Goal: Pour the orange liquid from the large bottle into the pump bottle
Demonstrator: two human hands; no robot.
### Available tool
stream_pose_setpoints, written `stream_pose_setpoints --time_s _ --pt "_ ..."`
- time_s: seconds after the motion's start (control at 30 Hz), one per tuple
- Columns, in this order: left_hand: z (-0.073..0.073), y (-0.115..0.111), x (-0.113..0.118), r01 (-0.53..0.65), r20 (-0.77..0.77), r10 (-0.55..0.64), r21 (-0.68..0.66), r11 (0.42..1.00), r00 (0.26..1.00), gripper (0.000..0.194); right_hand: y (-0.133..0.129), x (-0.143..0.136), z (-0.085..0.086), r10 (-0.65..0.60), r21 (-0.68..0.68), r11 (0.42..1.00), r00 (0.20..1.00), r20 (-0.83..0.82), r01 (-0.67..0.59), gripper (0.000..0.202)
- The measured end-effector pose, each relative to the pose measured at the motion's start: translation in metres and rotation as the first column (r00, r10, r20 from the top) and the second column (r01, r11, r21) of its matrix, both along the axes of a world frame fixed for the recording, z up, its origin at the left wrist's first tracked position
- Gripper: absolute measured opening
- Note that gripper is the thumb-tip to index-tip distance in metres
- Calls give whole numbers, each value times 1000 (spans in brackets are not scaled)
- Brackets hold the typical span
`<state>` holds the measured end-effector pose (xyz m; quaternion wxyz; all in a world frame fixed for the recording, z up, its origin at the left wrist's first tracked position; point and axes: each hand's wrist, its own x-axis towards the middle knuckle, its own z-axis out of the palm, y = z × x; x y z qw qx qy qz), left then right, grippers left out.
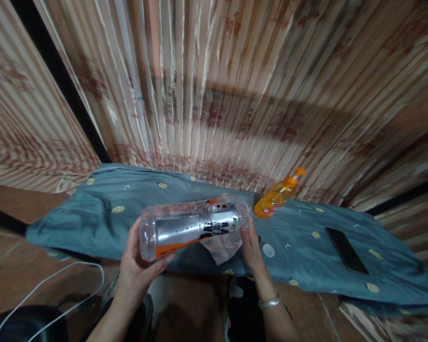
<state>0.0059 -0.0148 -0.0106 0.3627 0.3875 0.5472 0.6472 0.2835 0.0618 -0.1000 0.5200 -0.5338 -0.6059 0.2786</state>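
Observation:
A clear plastic bottle (194, 225) with a silver and orange label lies sideways in the air above the cloth-covered surface. Wrapped round its wide base is my left hand (139, 266), thumb along the lower side. My right hand (250, 244) grips the neck end, its fingers partly hidden. Behind the bottle, a pale crumpled cloth or tissue (221, 249) lies on the blue-green cover (196, 263). A small white round disc (268, 250) rests just right of my right hand. An orange pump bottle (276, 197) stands farther back.
A black phone (346, 250) lies on the cover at the right. Striped curtains (214, 95) hang behind the surface, with dark poles (62, 80) at the sides. A white cable (67, 266) loops at the lower left, over the tiled floor.

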Motion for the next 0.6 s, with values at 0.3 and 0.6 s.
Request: stream_pose_setpoints --time_s 0.3,0.6 --pt "1 -2 2 -13 -8 13 16 1000 1000 102 0 0 1 18 1 1000 1000 -1 -18 76" --pt "0 -2 1 -20 -17 20 8 1000 1000 103 0 1 -2 0 10 1000 1000 19 0 75"
